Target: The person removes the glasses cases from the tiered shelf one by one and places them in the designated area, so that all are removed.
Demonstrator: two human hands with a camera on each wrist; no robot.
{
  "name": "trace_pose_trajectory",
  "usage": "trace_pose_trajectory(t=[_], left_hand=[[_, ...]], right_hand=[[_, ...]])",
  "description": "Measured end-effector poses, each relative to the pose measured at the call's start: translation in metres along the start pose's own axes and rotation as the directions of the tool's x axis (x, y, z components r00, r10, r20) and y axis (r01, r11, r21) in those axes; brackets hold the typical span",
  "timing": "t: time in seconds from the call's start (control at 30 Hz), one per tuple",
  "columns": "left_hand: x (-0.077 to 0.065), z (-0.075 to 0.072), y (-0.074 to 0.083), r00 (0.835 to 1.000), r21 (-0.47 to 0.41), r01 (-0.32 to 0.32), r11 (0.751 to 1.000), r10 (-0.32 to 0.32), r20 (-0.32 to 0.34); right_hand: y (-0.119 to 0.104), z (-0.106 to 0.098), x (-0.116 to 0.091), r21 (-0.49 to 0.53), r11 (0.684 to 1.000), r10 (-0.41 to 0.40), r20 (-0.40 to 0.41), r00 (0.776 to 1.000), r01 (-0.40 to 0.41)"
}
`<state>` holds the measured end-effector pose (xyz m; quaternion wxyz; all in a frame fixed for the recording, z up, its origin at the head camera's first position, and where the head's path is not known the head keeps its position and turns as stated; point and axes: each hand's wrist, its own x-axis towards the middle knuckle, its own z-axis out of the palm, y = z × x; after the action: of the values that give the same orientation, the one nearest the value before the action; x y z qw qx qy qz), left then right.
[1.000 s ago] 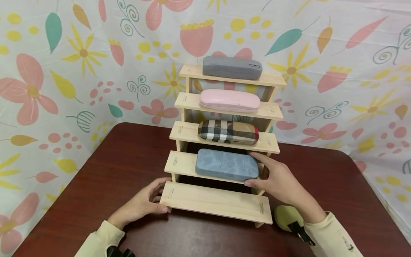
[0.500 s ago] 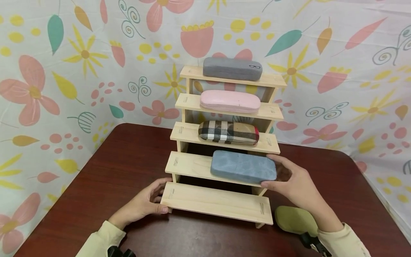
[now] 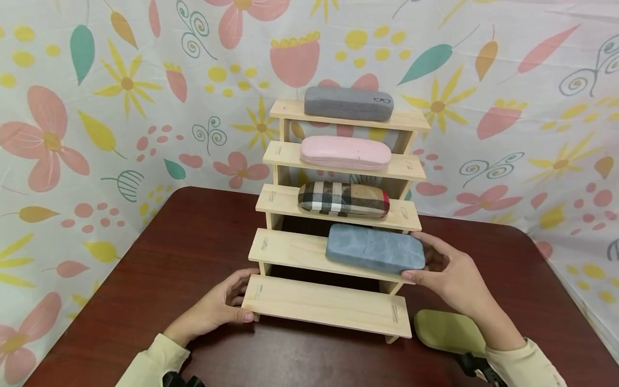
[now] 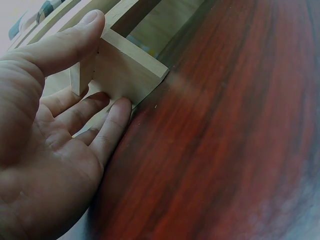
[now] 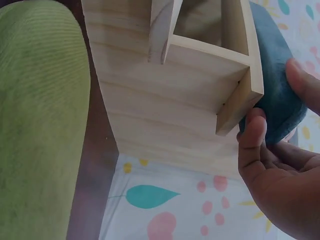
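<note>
A tiered wooden display shelf stands on the table. My left hand grips the left end of its lowest step; in the left wrist view the fingers touch the side panel. On the second step from the bottom lies a blue glasses case, at the step's right end. My right hand holds that case by its right end, thumb at the front and fingers at the back. From the right wrist view, the blue case sits against the plank's end.
Higher steps carry a plaid glasses case, a pink case and a grey case. A green case lies on the dark red table, right of the shelf, near my right forearm. A floral curtain hangs behind.
My right hand has slid the blue glasses case rightward along its step, from near the middle to the right end. The left hand and the shelf have stayed in place.
</note>
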<state>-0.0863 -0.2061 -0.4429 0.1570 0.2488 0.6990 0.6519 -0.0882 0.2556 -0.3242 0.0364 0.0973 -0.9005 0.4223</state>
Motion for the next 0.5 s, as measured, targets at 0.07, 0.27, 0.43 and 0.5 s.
trace_pose_trajectory(t=[0.07, 0.27, 0.43, 0.5], left_hand=[[0.000, 0.000, 0.000, 1.000, -0.003, -0.003, 1.000, 0.003, -0.001], [0.001, 0.000, 0.000, 1.000, -0.004, -0.014, 1.000, 0.014, -0.004], [0.000, 0.001, -0.001, 1.000, 0.001, -0.007, 1.000, 0.007, -0.013], [0.000, 0.000, -0.001, 1.000, 0.004, -0.003, 1.000, 0.003, -0.017]], right_hand=[[0.001, -0.001, -0.001, -0.003, 1.000, -0.010, -0.005, 1.000, 0.010], [0.005, -0.008, -0.005, -0.015, 0.999, -0.030, -0.018, 0.999, 0.030], [0.010, -0.015, -0.008, -0.024, 0.999, -0.034, -0.023, 0.999, 0.033], [0.013, -0.018, -0.010, -0.022, 0.999, -0.033, -0.024, 0.999, 0.033]])
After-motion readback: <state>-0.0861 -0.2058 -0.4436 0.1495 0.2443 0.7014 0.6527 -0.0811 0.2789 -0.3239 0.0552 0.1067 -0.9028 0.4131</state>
